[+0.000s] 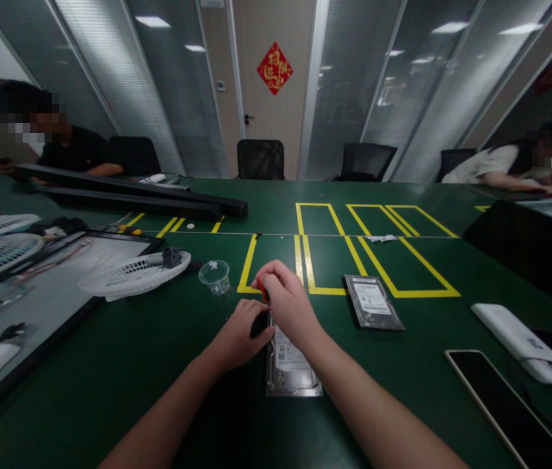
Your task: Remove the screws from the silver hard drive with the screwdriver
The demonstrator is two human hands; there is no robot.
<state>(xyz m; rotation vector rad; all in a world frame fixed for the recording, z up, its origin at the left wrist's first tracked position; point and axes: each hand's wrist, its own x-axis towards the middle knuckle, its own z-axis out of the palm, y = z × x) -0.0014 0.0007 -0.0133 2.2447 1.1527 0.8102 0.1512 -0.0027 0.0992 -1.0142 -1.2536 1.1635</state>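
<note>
A silver hard drive lies on the green table right in front of me. My right hand is closed round a small screwdriver with a red handle, held upright over the drive's far end. My left hand rests on the drive's far left corner, fingers curled against it. A second hard drive lies flat to the right, by the yellow tape boxes. A small clear plastic cup stands just left of my hands.
A white fan grille lies at the left on a black-framed board. Long black bars run across the far left. A phone and a white power bank lie at the right. Two other people sit at the far corners.
</note>
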